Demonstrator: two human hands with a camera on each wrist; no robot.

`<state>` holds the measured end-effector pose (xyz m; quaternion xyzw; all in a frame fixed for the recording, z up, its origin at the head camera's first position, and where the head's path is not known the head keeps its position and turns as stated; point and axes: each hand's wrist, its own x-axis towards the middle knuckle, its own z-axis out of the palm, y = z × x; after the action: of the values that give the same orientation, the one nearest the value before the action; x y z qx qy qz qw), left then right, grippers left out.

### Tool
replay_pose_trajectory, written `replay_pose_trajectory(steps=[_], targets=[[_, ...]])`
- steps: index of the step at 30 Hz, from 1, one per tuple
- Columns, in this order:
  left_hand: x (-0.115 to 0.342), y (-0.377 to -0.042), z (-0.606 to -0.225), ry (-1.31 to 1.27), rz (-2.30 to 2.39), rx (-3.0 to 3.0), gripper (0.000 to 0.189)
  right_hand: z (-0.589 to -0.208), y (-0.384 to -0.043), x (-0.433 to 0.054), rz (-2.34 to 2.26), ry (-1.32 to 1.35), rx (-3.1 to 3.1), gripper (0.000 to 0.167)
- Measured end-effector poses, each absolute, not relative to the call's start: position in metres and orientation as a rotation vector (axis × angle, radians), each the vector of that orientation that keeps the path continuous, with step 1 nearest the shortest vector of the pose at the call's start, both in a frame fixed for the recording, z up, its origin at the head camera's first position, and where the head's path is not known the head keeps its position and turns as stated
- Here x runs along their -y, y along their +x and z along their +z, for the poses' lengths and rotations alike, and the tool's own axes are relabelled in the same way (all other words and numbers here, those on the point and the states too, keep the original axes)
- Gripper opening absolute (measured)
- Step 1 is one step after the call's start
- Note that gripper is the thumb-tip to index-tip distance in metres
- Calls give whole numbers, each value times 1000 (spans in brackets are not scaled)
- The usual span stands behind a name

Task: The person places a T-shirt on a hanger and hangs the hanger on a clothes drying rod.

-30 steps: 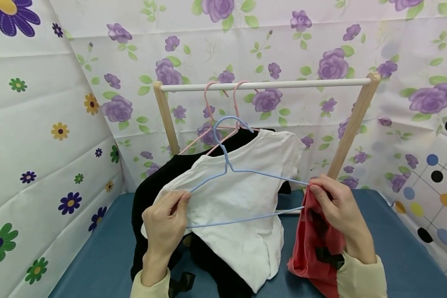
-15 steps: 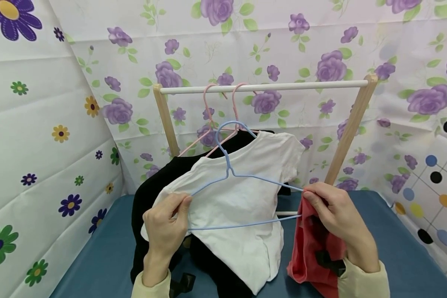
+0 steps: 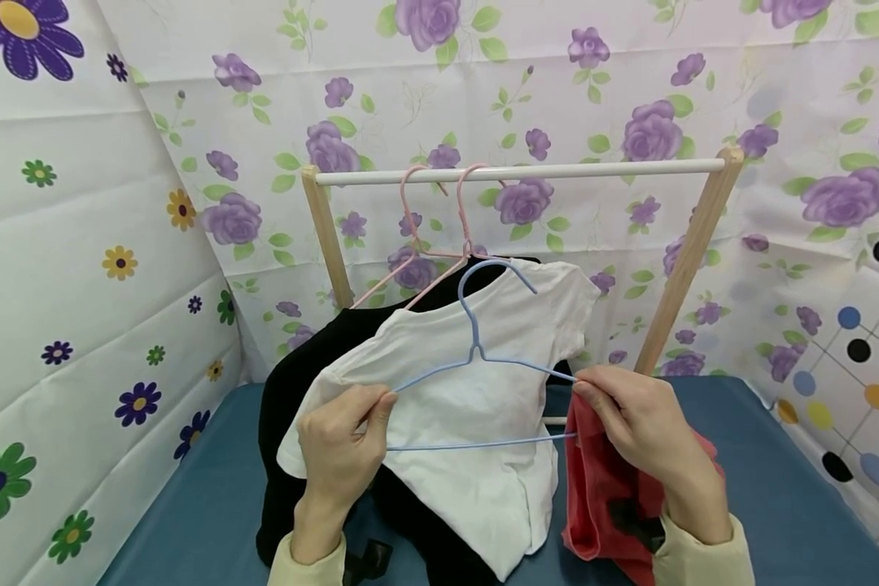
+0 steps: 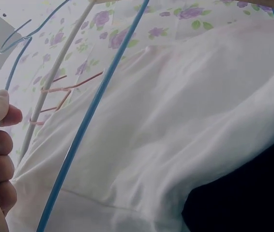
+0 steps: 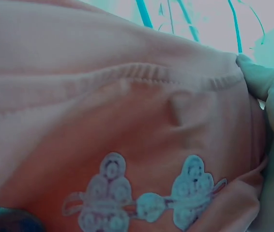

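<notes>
A blue wire hanger point(image 3: 476, 350) is held up between both hands, its hook curving to the right. My left hand point(image 3: 344, 439) pinches the hanger's left shoulder between thumb and fingers, also seen in the left wrist view, where the hanger's bottom bar point(image 4: 86, 123) crosses. My right hand point(image 3: 640, 423) pinches the right shoulder together with the edge of a red garment point(image 3: 593, 488), which droops below that hand over the hanger's right end. In the right wrist view the garment point(image 5: 142, 111) shows a stitched edge and a pale floral fastening.
Behind the hanger, a white short-sleeved top point(image 3: 469, 407) and a black garment point(image 3: 286, 423) hang by pink hangers point(image 3: 465, 207) from the rack's white rail point(image 3: 593, 170). Wooden posts point(image 3: 688, 260) support the rail. Blue cloth point(image 3: 190, 488) covers the table, with patterned sheets around.
The blue hanger has moved down, its hook dropping away from the pink hangers and to the right. My left hand has shifted right and the right hand left and lower, bringing the red garment along.
</notes>
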<state>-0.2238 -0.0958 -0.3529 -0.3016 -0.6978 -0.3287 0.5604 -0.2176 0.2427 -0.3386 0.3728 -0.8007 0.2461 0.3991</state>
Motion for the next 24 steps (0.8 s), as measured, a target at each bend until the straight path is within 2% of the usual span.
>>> replay_pose_trajectory(steps=[24], targets=[[74,-226,-364,-759,-778,1699,31,-340,-215,-223,666,935,2025,28]])
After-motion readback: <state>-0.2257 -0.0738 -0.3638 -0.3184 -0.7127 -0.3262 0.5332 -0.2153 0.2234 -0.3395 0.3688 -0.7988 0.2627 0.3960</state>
